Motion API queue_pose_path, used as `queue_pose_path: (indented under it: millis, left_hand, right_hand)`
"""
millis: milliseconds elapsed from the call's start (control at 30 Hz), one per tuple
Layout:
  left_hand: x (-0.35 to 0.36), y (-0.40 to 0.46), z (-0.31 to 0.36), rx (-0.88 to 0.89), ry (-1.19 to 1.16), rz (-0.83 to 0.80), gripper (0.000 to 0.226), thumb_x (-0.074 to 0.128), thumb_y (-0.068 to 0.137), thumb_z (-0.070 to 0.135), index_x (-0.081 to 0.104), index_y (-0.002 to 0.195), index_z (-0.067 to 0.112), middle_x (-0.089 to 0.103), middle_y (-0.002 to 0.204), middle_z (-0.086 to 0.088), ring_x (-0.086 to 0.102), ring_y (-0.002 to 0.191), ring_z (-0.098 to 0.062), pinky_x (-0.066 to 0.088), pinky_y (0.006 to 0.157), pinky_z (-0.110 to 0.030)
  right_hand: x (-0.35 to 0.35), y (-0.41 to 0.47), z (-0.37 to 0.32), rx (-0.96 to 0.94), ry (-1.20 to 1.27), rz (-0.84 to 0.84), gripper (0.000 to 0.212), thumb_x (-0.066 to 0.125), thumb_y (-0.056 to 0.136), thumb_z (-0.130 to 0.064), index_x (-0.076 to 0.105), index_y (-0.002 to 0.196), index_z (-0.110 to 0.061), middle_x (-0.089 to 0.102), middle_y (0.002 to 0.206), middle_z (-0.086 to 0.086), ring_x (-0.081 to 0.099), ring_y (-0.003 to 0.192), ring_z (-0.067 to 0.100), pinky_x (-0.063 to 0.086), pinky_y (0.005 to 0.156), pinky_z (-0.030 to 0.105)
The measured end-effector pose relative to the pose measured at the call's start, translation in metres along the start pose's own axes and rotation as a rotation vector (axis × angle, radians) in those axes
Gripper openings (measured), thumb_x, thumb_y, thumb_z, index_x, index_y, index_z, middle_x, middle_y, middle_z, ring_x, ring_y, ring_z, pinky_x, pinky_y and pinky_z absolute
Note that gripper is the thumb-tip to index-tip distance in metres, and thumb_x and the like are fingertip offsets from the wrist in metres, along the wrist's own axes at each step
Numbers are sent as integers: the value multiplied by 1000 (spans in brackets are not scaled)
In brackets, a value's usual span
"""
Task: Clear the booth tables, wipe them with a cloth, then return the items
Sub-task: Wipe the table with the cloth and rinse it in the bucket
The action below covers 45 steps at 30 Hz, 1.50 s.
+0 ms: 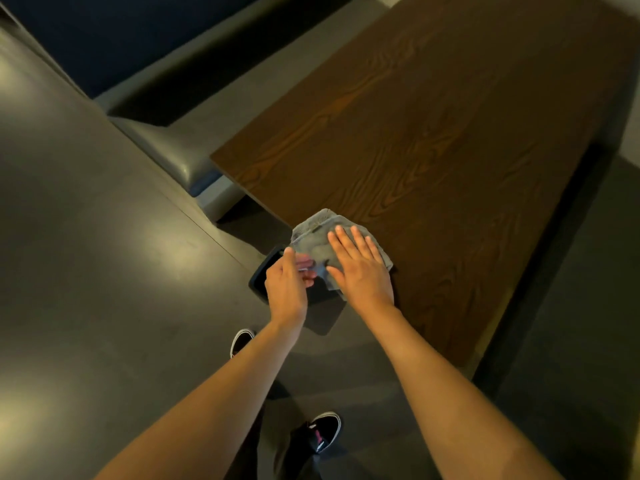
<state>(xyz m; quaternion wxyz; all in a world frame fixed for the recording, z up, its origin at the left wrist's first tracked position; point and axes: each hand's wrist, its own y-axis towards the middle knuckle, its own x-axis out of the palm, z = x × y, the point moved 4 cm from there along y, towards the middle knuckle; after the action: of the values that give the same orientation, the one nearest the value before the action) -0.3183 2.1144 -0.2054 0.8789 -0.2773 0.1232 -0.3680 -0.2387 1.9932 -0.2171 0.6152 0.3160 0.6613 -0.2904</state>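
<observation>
A grey cloth (317, 237) lies on the near left corner of the dark wooden booth table (450, 133). My right hand (360, 268) presses flat on the cloth with straight fingers. My left hand (289, 282) is cupped just beyond the table's edge, its fingertips under the cloth's overhanging side. Nothing else lies on the visible tabletop.
A black bin (266, 271) stands on the floor below the table corner, under my left hand. A grey padded booth seat (166, 147) runs along the table's left side. The dark floor (104, 254) spreads to the left. My black shoes (323, 433) are below.
</observation>
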Motion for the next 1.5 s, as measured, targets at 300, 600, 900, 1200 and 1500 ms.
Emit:
queue_pose_path:
  millis: [300, 600, 900, 1200, 1500]
  left_hand:
    - [-31, 81, 59, -179, -137, -201, 58, 22, 108, 51, 56, 137, 14, 67, 119, 5, 62, 106, -5, 45, 87, -26]
    - [-72, 164, 121, -278, -222, -250, 80, 15, 102, 66, 44, 149, 7, 52, 148, -8, 47, 135, -20, 35, 107, -33]
    - [-63, 181, 134, -263, -210, -239, 58, 30, 105, 57, 38, 151, 22, 53, 145, -4, 56, 116, -13, 44, 95, -32]
    - [-40, 214, 152, -40, 488, 105, 94, 69, 91, 48, 14, 155, 5, 23, 155, -17, 33, 142, -37, 35, 116, -49]
    - [1, 243, 196, 372, 1166, 23, 49, 27, 106, 53, 54, 114, 13, 61, 112, -10, 58, 103, -30, 45, 87, -43]
  right_hand:
    - [-1, 109, -63, -66, 119, -74, 69, 59, 97, -34, 28, 156, -17, 29, 162, 2, 21, 152, 21, 11, 122, 38]
    - [-2, 207, -114, -154, 300, -142, 72, 58, 99, -29, 19, 159, -20, 15, 166, -1, 5, 154, 17, 2, 125, 35]
    - [-29, 213, -98, 186, 797, 24, 44, 57, 99, -13, 52, 143, -12, 50, 149, 3, 32, 144, 8, 31, 117, 29]
    - [-21, 207, -59, 545, 614, 98, 45, 44, 105, -28, 45, 148, -15, 42, 156, 3, 22, 151, 18, 23, 123, 40]
    - [-18, 229, -24, 569, 406, 16, 49, 43, 105, -34, 39, 152, -20, 31, 161, 1, 16, 153, 18, 6, 125, 39]
